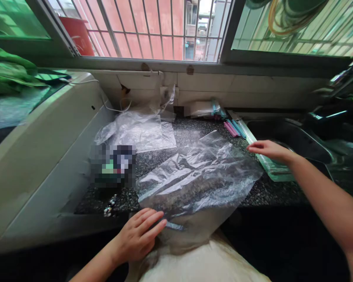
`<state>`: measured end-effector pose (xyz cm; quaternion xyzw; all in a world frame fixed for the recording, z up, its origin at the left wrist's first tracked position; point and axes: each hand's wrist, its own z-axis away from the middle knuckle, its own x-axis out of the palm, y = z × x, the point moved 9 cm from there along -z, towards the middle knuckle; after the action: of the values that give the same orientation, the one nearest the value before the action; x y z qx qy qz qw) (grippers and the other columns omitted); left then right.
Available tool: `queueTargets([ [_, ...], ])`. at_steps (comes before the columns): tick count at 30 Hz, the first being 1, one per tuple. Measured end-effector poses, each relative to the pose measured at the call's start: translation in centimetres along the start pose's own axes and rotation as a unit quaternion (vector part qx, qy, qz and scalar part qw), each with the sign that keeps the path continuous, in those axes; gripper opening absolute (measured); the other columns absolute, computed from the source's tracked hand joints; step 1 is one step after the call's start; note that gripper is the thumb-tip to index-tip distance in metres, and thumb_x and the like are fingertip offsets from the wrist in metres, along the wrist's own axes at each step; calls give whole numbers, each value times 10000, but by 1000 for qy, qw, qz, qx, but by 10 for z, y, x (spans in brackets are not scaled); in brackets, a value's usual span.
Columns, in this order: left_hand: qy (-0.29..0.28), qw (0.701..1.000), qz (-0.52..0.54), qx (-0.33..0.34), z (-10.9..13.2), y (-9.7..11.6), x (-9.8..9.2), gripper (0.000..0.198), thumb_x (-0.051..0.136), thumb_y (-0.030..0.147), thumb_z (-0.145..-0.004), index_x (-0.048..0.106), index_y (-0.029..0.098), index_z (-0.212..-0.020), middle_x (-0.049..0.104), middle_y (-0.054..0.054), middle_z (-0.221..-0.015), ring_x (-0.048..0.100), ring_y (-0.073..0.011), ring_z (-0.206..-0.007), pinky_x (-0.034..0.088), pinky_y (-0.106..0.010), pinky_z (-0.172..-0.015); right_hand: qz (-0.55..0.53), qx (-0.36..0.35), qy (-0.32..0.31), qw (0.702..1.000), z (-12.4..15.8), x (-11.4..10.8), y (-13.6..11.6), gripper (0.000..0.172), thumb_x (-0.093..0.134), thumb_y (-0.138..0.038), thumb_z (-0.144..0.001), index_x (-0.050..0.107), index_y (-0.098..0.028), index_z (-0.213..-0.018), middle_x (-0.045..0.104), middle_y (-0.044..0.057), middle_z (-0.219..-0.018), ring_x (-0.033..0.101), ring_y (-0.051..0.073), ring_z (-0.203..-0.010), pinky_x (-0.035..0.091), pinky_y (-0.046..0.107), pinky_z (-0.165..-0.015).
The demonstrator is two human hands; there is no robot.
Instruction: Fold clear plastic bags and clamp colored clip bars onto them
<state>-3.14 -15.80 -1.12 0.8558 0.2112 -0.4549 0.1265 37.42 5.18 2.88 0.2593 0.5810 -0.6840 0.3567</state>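
A large clear plastic bag (200, 180) lies wrinkled across the dark speckled counter, its near edge hanging toward my lap. My left hand (144, 233) is at the bag's near left edge, palm down with fingers stretched out and touching the plastic. A small bluish strip (174, 226) shows on the bag beside those fingertips. On the right, my right hand (266, 150) hovers over or touches a stack of clear, green-edged sheets or bags (270, 168) by the sink; which one I cannot tell. Its fingers are extended close together, with nothing visible in them.
Pink sealing-clip-like sticks (230, 129) and blue sticks (238, 128) lie behind the bag. Further back is a packet of more sticks (204, 109). Flat plastic bags (144, 133) lie at left, near a pixelated item (113, 166). A dark sink (285, 137) is on the right.
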Motion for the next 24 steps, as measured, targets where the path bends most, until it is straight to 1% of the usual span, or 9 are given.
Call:
queueTargets([
  [1, 1, 1000, 18, 9, 3, 1, -5, 399, 427, 80, -753, 569, 187, -1110, 667, -80, -1027, 570, -186, -1016, 453, -339, -919, -16, 18, 44, 999, -14, -6, -7, 586, 589, -707, -572, 656, -149, -738, 639, 67, -696, 534, 140, -600, 422, 261, -552],
  [3, 25, 998, 63, -12, 3, -5, -19, 391, 416, 150, -784, 535, 177, -1156, 658, -94, -1011, 560, -205, -1030, 456, -361, -911, -34, 72, 65, 995, -44, -2, -18, 573, 513, -685, -689, 643, -131, -746, 597, 54, -642, 467, 93, -510, 385, 233, -492],
  [6, 59, 983, 113, -130, -9, -31, -33, 392, 346, 318, -864, 513, 184, -1192, 626, -114, -1028, 558, -235, -1014, 473, -395, -865, -24, 85, 42, 995, -87, 20, -45, 560, 466, -647, -761, 645, -121, -695, 531, 32, -523, 435, 86, -449, 355, 228, -450],
  [8, 47, 970, 101, -217, -23, -50, -29, 349, 362, 307, -879, 544, 199, -1156, 608, -108, -1066, 564, -224, -1007, 484, -367, -846, -15, 90, 22, 996, -110, 36, -59, 520, 521, -616, -747, 637, -124, -627, 491, 19, -464, 446, 97, -441, 351, 234, -446],
  [10, -8, 957, 57, -284, -35, -64, -12, 292, 446, 300, -857, 597, 191, -1082, 611, -105, -1068, 579, -218, -981, 496, -345, -831, -5, 91, 6, 996, -126, 51, -70, 424, 641, -531, -690, 617, -127, -562, 471, 6, -436, 452, 103, -443, 343, 237, -449],
  [13, -78, 949, -1, -306, -44, -71, 13, 284, 491, 325, -829, 646, 174, -1013, 622, -116, -1082, 580, -249, -968, 502, -387, -830, 6, 81, 2, 997, -141, 62, -81, 304, 759, -344, -586, 567, -132, -482, 442, -17, -410, 435, 100, -445, 321, 239, -457],
  [16, -126, 948, -26, -292, -45, -72, 27, 308, 490, 332, -831, 644, 193, -1057, 611, -105, -1150, 556, -276, -1007, 481, -435, -860, -1, 48, 35, 998, -149, 57, -92, 248, 733, -243, -587, 541, -138, -471, 407, -42, -408, 398, 84, -452, 306, 236, -473],
  [21, -189, 930, 31, -315, -60, -90, 26, 316, 431, 381, -863, 662, 208, -992, 658, -76, -1012, 605, -218, -912, 497, -341, -804, -48, -33, 74, 996, -152, 39, -114, 122, 644, -200, -638, 581, -124, -567, 448, -48, -462, 381, 67, -476, 323, 222, -502],
  [24, -150, 921, 35, -358, -90, -125, 18, 317, 450, 367, -842, 648, 180, -1004, 655, -92, -979, 606, -221, -919, 481, -328, -813, -79, -79, 81, 990, -151, 31, -129, 126, 609, -235, -665, 598, -118, -617, 497, -33, -505, 400, 68, -492, 354, 222, -525],
])
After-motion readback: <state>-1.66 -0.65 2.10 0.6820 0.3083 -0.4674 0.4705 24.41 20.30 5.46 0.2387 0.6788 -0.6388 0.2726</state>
